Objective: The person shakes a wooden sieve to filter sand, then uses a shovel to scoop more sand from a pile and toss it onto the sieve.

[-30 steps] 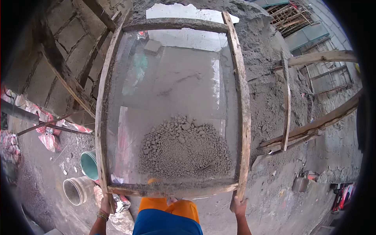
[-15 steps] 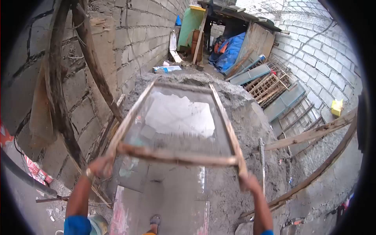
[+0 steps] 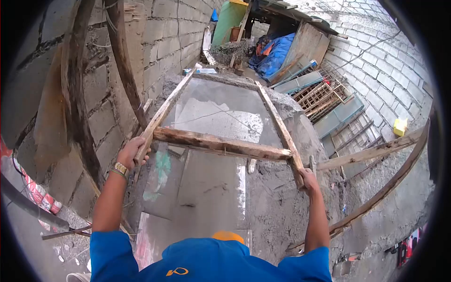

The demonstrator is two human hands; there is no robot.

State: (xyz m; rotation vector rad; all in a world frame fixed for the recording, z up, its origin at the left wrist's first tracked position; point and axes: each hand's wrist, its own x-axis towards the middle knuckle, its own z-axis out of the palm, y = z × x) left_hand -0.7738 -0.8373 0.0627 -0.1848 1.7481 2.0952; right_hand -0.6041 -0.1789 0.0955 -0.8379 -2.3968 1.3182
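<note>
A wooden-framed mesh screen (image 3: 225, 143) is held out in front of me, its far end raised over a grey heap of sand (image 3: 300, 131). My left hand (image 3: 131, 154) is wrapped round the end of its left rail, with a watch on the wrist. At the end of the right rail, my right hand (image 3: 308, 180) is closed round the wood. Through the mesh a pale patch shows. Below the near crossbar lies a grey, smeared board (image 3: 206, 188).
Slanting wooden poles (image 3: 75, 94) stand by the block wall at left. More poles (image 3: 376, 152) cross at right. Behind the heap are a blue tarp (image 3: 277, 54), a wooden lattice (image 3: 319, 98) and a shed. A yellow container (image 3: 400, 126) is near the right wall.
Both hands have moved up and away from me with the screen, and its far end now reaches higher in view. My blue shirt has come into view below.
</note>
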